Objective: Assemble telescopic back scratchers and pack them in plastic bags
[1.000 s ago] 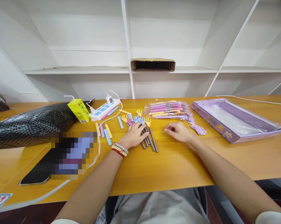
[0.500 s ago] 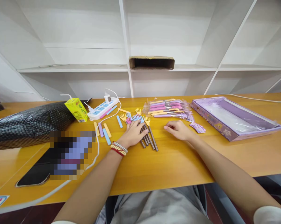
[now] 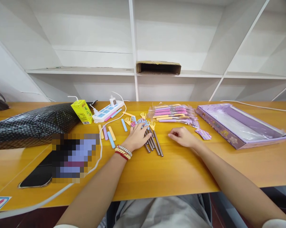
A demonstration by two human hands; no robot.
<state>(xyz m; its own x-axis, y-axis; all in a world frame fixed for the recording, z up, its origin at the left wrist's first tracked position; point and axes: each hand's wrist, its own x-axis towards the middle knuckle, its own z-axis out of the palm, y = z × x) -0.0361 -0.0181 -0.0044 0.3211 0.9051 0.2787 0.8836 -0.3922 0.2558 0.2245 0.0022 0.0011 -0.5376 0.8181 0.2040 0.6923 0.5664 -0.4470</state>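
My left hand [image 3: 138, 138] lies with its fingers spread over a pile of metal rods [image 3: 158, 146] topped with small claw-shaped heads in yellow, blue and pink. Its fingertips touch the pile and hide part of it. To the right, my right hand [image 3: 181, 136] rests on the table with its fingers curled together; whatever they hold, if anything, is hidden. Behind it are several wrapped sticks [image 3: 171, 113] in clear plastic, beside small purple cards [image 3: 203, 134]. Loose pastel handles [image 3: 111, 140] in blue, yellow and purple lie left of my left hand.
An open purple box [image 3: 230, 136] with clear plastic inside stands at the right. At the left are a power strip [image 3: 107, 111], a yellow drink carton [image 3: 82, 111], a black wrapped package [image 3: 38, 123], a phone [image 3: 37, 172] and a white cable [image 3: 100, 148]. A cardboard box [image 3: 158, 68] sits on the shelf.
The whole view has shifted slightly, with everything appearing a little lower and further right. Both hands keep about the same places relative to the table.
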